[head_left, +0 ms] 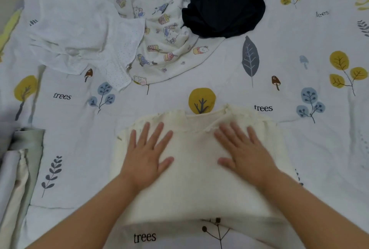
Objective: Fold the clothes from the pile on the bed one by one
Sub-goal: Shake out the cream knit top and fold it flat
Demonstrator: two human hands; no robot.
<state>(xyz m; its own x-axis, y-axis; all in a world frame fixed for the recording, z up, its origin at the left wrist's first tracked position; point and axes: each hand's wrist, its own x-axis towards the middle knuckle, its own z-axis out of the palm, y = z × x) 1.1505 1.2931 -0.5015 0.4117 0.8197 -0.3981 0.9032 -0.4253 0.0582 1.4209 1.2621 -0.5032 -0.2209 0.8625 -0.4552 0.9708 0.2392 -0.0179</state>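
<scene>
I have both hands flat, fingers straight and spread, pressing on the cream garment (191,173): my left hand (146,159) on its left half, my right hand (242,154) on its right half, gripping nothing. The cream garment lies folded on the bed (299,149), its frilled edge on the far side. Beyond it, well apart, sits the pile: a white dotted garment (79,35) to the far left, a cartoon-print cloth (169,45) beside it, and a dark navy garment (221,7) touching that cloth. Left of the cream garment, at the bed's edge, lies a pale grey-green folded stack (22,169).
</scene>
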